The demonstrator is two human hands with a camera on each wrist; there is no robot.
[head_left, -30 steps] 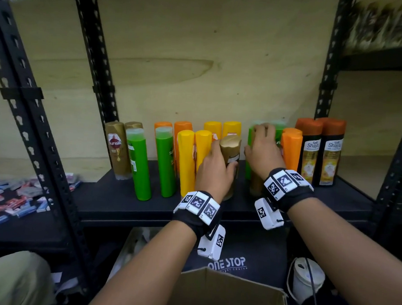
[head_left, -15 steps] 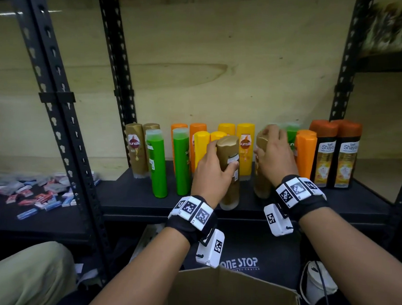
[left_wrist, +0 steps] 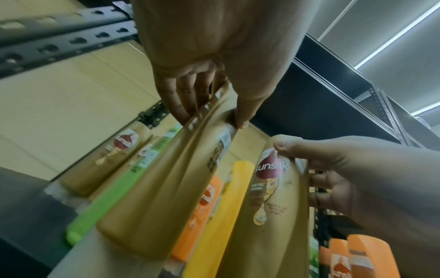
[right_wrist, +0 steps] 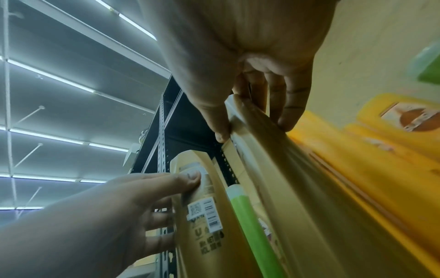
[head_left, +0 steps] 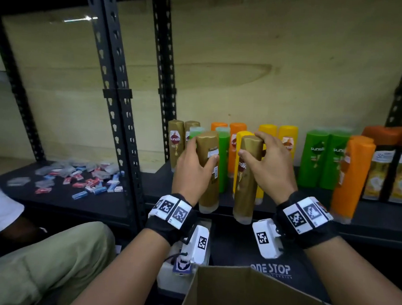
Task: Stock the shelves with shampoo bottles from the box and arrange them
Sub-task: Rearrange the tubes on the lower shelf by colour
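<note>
— Two gold bottles, one in each of your hands: left hand (head_left: 194,173) wraps the left bottle (head_left: 208,171), right hand (head_left: 267,170) pinches the right bottle (head_left: 247,178), both at the shelf (head_left: 377,228) front edge.

— Placing step, likely. Next you need to slide them leftward beside the gold pair (head_left: 180,144), labels forward.

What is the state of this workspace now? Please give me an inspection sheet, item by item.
Surface: black shelf, bottles standing in rows.
Job's things: two gold bottles, left one and right one, held at the shelf front; cardboard box below.
Clutter: small packets on the neighbouring shelf.
Grippers: left hand and right hand each grip one gold bottle.
Cables: nothing seen.
Surroundings: wooden back panel; seated person at left.
</note>
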